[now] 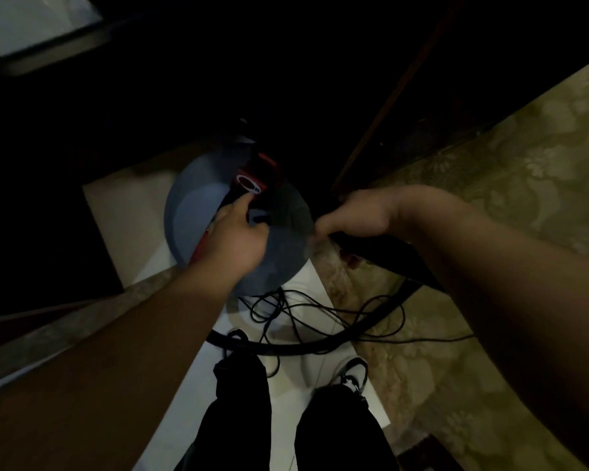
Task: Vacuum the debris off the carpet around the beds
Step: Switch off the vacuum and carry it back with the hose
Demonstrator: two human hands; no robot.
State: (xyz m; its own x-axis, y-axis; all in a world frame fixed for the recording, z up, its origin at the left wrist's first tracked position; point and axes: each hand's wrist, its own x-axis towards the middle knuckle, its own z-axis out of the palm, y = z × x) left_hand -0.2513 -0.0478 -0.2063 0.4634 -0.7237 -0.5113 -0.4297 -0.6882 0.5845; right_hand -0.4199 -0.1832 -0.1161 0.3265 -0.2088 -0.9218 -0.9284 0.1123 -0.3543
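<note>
Spreading across the right side of the view, the patterned carpet (524, 185) is the ground the task concerns. It starts just to the right of where the person stands. A strip of pale floor (130, 212) lies under and left of the feet. The far side of the scene is too dark to make out any bed.

The round grey vacuum (191, 212) sits on that pale floor, directly ahead of the person and right at the carpet's edge. Any move onto the carpet therefore goes rightward from it. The thick black hose (303, 350) arcs along the floor between the vacuum and the shoes. Its long axis runs left to right, and it rises toward the right forearm. A thin black cord (320, 304) lies in loose tangled loops over the hose, partly on the pale floor and partly on the carpet.

The left hand (235, 236) is on top of the vacuum, its fingers curled around a dark handle (257, 215) just below the red label (252, 181). It is the hand nearer the machine's middle. The right hand (357, 212) hovers at the vacuum's right rim, over a black tube (381, 246). I cannot tell whether it holds the tube or only rests above it.

My guess is the vacuum is about to be hauled right, and the cord loops could snag.
</note>
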